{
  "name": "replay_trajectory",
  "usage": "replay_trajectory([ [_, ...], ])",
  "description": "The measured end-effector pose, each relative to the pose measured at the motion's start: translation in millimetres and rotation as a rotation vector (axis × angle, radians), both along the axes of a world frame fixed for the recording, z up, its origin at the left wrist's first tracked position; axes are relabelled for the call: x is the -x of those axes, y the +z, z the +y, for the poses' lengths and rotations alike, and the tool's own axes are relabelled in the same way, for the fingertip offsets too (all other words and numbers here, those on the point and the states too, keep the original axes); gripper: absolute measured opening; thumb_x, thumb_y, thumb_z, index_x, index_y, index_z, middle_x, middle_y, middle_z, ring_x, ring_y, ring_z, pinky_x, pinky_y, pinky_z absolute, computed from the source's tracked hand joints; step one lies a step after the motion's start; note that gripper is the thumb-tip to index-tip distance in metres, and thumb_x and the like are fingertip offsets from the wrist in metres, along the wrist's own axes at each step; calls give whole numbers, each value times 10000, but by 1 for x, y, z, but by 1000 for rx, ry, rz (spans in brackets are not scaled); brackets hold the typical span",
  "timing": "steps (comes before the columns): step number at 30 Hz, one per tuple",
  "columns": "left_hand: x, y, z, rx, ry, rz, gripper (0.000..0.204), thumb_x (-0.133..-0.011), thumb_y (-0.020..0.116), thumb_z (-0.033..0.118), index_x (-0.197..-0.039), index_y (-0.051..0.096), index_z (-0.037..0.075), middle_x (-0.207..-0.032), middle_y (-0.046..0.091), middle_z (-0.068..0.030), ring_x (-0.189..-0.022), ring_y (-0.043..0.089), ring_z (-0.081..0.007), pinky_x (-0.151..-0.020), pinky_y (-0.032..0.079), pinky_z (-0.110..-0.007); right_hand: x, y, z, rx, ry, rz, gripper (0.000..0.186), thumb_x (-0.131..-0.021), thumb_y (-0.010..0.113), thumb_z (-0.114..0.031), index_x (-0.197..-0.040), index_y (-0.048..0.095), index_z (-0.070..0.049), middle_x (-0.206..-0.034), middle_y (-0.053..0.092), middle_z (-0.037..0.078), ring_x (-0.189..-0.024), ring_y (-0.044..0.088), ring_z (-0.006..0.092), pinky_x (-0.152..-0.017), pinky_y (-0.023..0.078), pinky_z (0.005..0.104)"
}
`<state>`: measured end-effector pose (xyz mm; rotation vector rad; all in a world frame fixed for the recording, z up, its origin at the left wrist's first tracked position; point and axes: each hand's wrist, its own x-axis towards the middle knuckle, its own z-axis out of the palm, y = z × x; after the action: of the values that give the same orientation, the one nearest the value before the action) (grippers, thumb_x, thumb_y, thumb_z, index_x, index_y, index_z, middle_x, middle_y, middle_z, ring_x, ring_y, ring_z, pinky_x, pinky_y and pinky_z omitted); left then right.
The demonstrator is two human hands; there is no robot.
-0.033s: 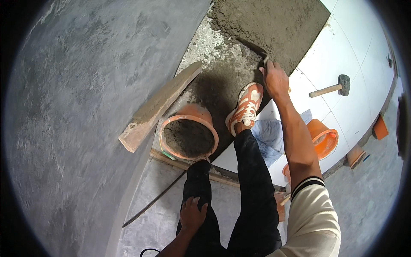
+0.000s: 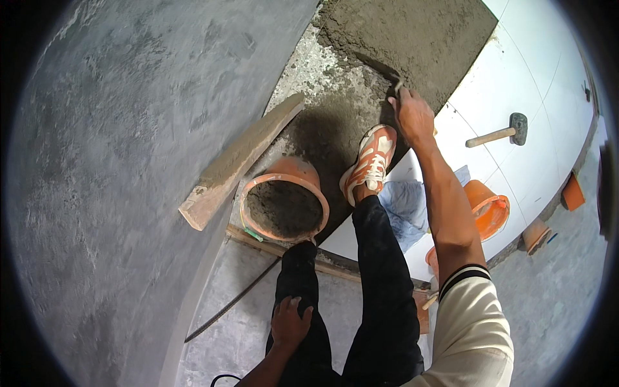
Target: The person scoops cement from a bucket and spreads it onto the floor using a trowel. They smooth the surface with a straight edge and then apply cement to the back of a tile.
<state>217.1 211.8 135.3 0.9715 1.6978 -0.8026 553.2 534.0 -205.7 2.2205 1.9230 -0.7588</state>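
On wet mortar (image 2: 412, 39), trowel (image 2: 380, 68) in right hand (image 2: 412, 116)

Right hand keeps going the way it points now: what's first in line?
Likely the wet mortar bed. The right hand grips a trowel whose blade already lies on it, pointing up and left; depth is uncertain.

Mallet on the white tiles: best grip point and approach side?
Grip the mallet by its wooden handle, near the middle. It lies flat on the white tiles with the dark head at the far right end and the handle's free end pointing left, toward the right hand. Probably come from above and from that left side: bare tile surrounds the handle there.
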Motion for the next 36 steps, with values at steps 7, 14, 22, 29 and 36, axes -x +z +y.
replay_trajectory([
  [7, -4, -6, 7, -4, -45, 10, 533, -957, 723, 432, -1320, 695, 42, -1412, 621, -210, -1300, 602, -424, -1090, 501, -521, 25, -5, 5, -10, -161, 67, 462, -1056, 596, -461, -1238, 656, -41, -1182, 699, 228, -1073, 703, 437, -913, 567, 552],
  [14, -2, -8, 0, 30, -1, 7, 545, -956, 720, 433, -1342, 688, 50, -1426, 612, -209, -1317, 589, -425, -1106, 489, -521, 40, -10, 27, 48, -188, 160, 456, -1071, 568, -462, -1233, 650, -44, -1109, 704, 268, -1068, 686, 465, -944, 527, 567],
  [22, -4, -7, -4, -8, -78, -27, 555, -951, 729, 439, -1348, 684, 54, -1406, 619, -204, -1297, 601, -421, -1082, 504, -524, 11, 4, -35, 108, -455, 336, 523, -1089, 483, -473, -1244, 637, 1, -1138, 707, 339, -1108, 667, 515, -986, 502, 585],
  [29, 3, -13, 6, 21, -99, -31, 548, -963, 724, 430, -1356, 671, 52, -1393, 635, -194, -1286, 618, -416, -1061, 520, -517, 27, -19, 13, 71, -539, 290, 552, -1095, 434, -499, -1203, 632, 6, -1108, 712, 346, -1080, 661, 553, -979, 494, 612],
  [36, 5, -12, 21, 23, -156, -59, 527, -966, 729, 418, -1341, 672, 53, -1356, 663, -195, -1262, 640, -400, -1060, 522, -493, -25, -18, -93, 66, -943, 356, 466, -1102, 468, -417, -1211, 635, 5, -1019, 727, 268, -947, 705, 457, -886, 552, 544],
])
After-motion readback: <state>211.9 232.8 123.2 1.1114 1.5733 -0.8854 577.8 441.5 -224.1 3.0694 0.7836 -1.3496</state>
